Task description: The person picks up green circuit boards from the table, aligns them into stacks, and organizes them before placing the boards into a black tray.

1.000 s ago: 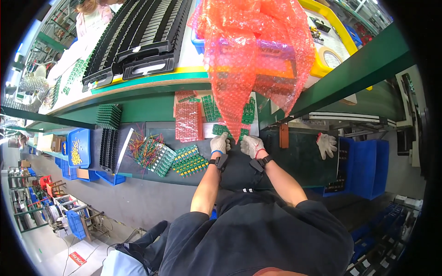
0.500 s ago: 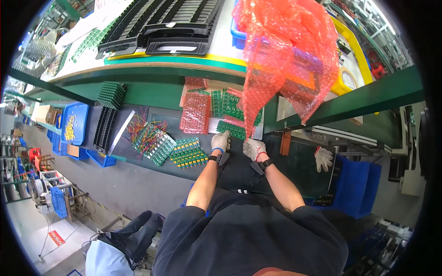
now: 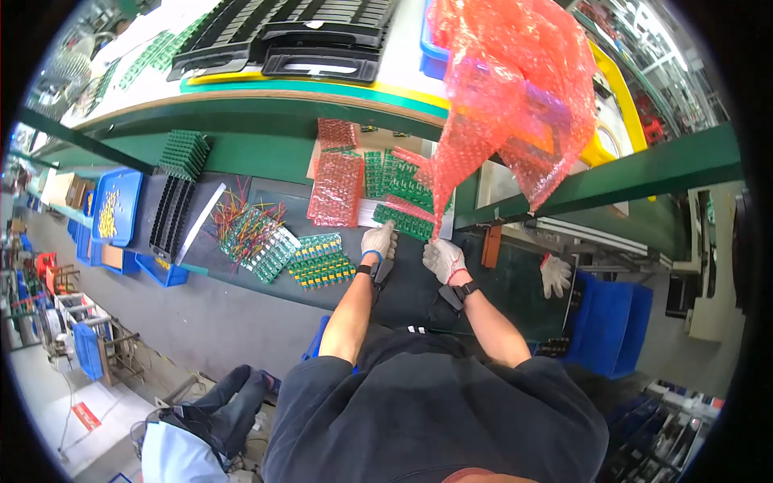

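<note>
Both of my hands wear white knit gloves, and each wrist carries a dark strap. My left hand (image 3: 379,241) is closed at the near left edge of a green circuit board panel (image 3: 403,222), thumb up against it. My right hand (image 3: 444,260) has its fingers drawn together at the panel's near right corner. The hanging tip of a red bubble wrap sheet (image 3: 463,133) comes down right there, so what those fingers grip is hidden. Left of the panel lies a stack of red bubble wrap pouches (image 3: 336,190). More green boards (image 3: 394,171) lie behind.
To the left are board panels with yellow parts (image 3: 324,262), coloured wires (image 3: 241,217), a black rack (image 3: 172,217) and a blue tray (image 3: 118,208). A loose glove (image 3: 555,275) and blue bins (image 3: 612,322) sit right. A green shelf (image 3: 266,101) overhangs the bench. Another person (image 3: 181,451) is at lower left.
The whole view has shifted slightly, moving the bench things left and up. My hands stay at the same panel, with the right hand's fingers a little lower against it.
</note>
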Demonstrator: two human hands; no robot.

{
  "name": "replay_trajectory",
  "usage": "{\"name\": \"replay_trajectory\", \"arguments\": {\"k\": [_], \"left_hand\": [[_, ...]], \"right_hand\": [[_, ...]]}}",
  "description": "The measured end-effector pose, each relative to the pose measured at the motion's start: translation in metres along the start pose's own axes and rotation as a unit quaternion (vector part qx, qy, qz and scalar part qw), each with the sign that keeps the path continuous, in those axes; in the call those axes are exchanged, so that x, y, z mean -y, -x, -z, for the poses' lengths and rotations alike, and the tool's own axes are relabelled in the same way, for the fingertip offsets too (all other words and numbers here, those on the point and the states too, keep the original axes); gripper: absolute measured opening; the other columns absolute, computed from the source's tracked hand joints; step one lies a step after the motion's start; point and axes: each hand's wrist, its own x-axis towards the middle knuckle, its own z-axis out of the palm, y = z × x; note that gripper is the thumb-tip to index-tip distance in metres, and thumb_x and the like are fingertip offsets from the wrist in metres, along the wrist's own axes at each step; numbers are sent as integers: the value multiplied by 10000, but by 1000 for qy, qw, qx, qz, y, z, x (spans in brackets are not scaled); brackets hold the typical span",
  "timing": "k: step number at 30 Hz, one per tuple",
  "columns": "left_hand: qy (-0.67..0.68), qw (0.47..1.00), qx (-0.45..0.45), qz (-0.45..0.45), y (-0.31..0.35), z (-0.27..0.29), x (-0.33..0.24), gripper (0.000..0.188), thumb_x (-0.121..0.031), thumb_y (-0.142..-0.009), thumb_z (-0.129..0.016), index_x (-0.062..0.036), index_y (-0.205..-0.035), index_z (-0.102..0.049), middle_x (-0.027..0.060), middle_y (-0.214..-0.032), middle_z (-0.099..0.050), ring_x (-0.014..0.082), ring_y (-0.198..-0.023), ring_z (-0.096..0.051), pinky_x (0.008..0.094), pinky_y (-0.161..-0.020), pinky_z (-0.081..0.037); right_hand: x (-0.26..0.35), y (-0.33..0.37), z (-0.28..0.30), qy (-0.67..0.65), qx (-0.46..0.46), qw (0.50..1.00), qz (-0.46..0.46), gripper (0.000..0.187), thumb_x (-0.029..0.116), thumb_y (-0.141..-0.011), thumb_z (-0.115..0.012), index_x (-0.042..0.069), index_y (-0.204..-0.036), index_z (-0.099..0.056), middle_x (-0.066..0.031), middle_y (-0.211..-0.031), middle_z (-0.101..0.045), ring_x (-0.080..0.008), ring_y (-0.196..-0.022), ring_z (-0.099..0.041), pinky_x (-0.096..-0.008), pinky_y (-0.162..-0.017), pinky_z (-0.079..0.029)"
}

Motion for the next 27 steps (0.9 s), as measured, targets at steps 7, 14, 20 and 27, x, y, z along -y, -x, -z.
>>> {"name": "replay_trajectory", "arguments": {"k": [7,14,20,27], "left_hand": [[3,999,44,-14,23,3,5,332,-361,-901,-625,-49,-791,-602,28,-575,-509,135,-397,-444,282,-366,-360],[113,993,42,4,52,21,30,245,-276,-912,-595,-49,-817,-596,12,-588,-502,115,-400,-419,264,-362,-332],[155,988,7,5,81,42,67,195,-233,-905,-577,-53,-831,-594,4,-598,-498,100,-408,-408,249,-371,-325],[211,977,2,21,95,64,95,182,-212,-928,-535,-57,-851,-591,-12,-610,-479,87,-433,-399,234,-392,-321]], "right_hand": [[28,-25,-17,-26,99,993,64,129,213,-951,-553,88,-982,-563,-43,-862,-598,-206,-760,-603,-331,-704,-516],[34,-92,-28,-81,234,966,77,267,297,-982,-531,43,-1063,-549,-94,-963,-639,-245,-873,-637,-375,-795,-555],[23,-124,-48,-241,24,970,-31,377,349,-959,-564,7,-1116,-538,-114,-1008,-633,-253,-918,-635,-375,-816,-558],[23,-117,-84,-116,-93,989,4,478,341,-952,-564,-4,-1278,-503,-136,-1229,-579,-244,-1036,-605,-327,-824,-543]]}}
